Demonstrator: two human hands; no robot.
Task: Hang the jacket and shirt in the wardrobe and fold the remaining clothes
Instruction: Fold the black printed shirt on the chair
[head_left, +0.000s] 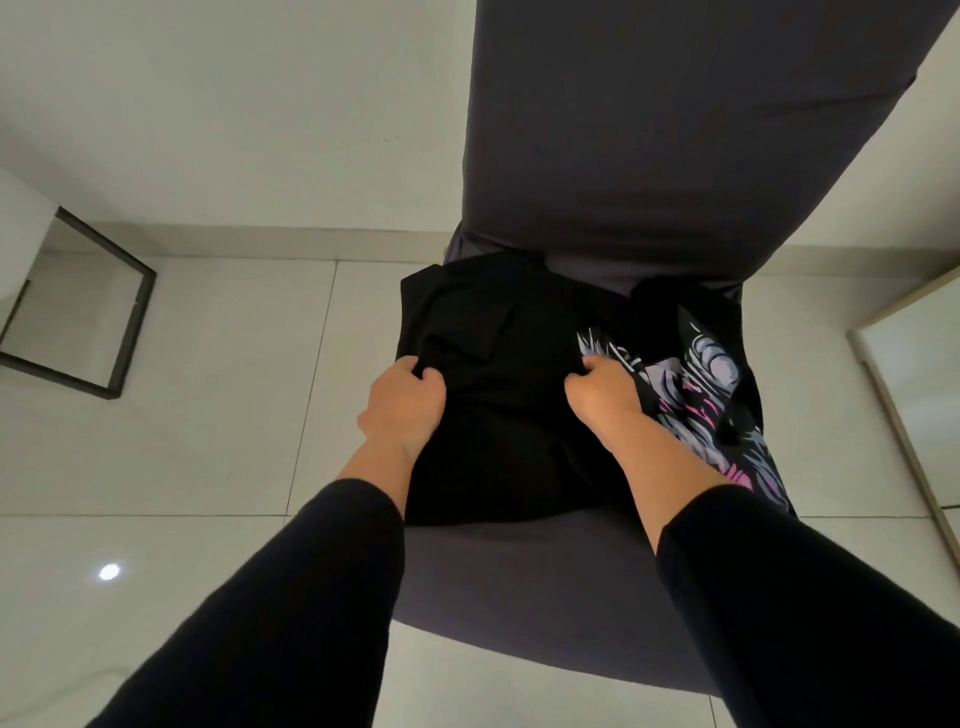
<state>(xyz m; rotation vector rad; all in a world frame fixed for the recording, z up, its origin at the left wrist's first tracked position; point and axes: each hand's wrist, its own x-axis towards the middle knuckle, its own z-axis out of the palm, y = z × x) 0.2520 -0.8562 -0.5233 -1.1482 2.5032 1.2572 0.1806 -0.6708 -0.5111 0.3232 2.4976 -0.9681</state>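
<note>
A black garment (514, 415) lies in a heap on the seat of a dark grey covered chair (519, 577). My left hand (402, 400) grips its cloth at the left side, fingers curled into a fold. My right hand (605, 387) grips the cloth near the middle right, knuckles up. Beside it, on the right of the seat, lies a black T-shirt with a pink and lilac print (711, 395), partly under my right forearm. How the black garment is shaped cannot be told in the dark folds.
The chair's tall back (649, 130) rises in front of me against a pale wall. White floor tiles surround the chair. A dark metal frame of a low table (119, 322) stands at the left. A light wooden edge with a mirror-like panel (904, 374) runs along the right.
</note>
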